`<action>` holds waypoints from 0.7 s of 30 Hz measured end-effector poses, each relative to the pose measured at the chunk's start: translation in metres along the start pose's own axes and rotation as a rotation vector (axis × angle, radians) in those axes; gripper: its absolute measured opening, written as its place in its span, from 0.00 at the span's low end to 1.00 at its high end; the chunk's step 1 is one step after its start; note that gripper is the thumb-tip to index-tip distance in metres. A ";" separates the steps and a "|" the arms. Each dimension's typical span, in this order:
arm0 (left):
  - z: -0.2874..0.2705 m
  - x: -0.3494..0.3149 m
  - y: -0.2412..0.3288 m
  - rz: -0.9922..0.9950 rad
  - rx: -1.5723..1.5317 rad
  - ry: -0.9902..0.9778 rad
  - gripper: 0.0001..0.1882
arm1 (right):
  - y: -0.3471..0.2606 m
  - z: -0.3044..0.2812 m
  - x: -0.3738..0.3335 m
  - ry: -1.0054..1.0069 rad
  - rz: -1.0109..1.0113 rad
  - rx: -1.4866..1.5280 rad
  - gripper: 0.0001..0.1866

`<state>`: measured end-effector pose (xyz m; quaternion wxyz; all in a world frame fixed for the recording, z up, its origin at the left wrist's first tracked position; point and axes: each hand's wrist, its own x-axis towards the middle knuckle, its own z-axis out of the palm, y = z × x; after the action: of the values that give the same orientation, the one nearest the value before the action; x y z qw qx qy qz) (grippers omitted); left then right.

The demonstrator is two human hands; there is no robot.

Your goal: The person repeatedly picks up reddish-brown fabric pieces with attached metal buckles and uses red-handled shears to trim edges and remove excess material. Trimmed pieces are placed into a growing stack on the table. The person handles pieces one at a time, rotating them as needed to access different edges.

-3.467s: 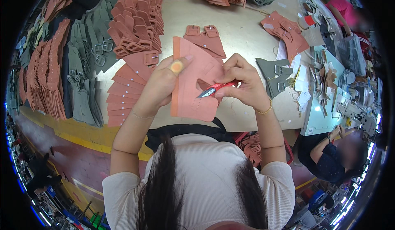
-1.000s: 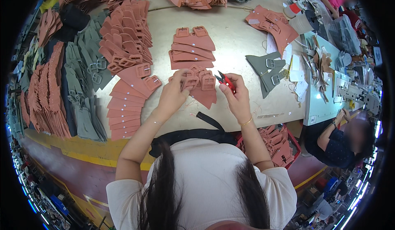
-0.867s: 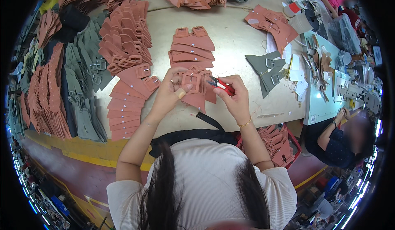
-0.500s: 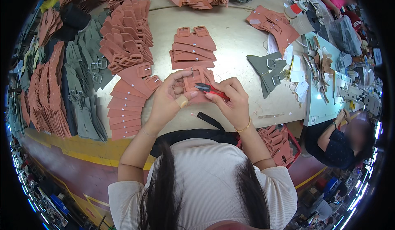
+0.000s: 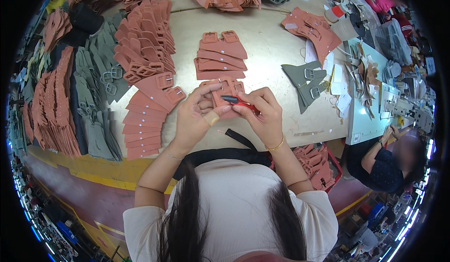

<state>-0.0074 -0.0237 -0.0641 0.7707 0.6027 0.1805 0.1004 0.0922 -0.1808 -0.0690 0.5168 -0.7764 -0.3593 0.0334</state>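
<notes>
My left hand is closed on a salmon-pink leather piece with covered buckles, held up over the table's near part. A tan bandage wraps its thumb. In my right hand is a pair of thread snips with red handles and dark blades. The blades point left and lie across the front of the leather piece, by its buckle. Just beyond, a short stack of like pink pieces rests on the table. To the left, more pink pieces are fanned out in an overlapping row.
Piles of pink straps and grey-green straps cover the left side. Grey-green buckled pieces and papers lie to the right. A red crate of pink pieces stands below the table edge. A co-worker sits at a sewing machine.
The leather piece has tilted a little in my left hand, and its second buckle now shows more. The snips' blades have come together and shifted slightly.
</notes>
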 end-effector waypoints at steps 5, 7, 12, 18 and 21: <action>-0.001 0.002 0.001 0.011 -0.024 0.005 0.28 | 0.000 0.002 0.003 0.015 0.009 0.005 0.13; -0.001 0.002 0.002 0.022 -0.053 0.010 0.28 | 0.002 0.001 0.003 0.032 0.071 0.077 0.13; 0.000 0.003 0.003 0.116 -0.070 0.040 0.26 | 0.011 -0.003 0.004 0.116 0.078 0.188 0.19; -0.007 0.003 0.004 0.023 -0.133 0.007 0.22 | 0.032 -0.003 0.011 -0.055 0.417 0.332 0.26; -0.011 0.000 0.004 0.017 -0.133 -0.048 0.19 | 0.047 -0.004 0.016 -0.271 0.726 0.617 0.23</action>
<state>-0.0111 -0.0127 -0.0625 0.8123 0.5539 0.1499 0.1042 0.1302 -0.1838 -0.1012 0.6262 -0.6508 -0.1031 0.4169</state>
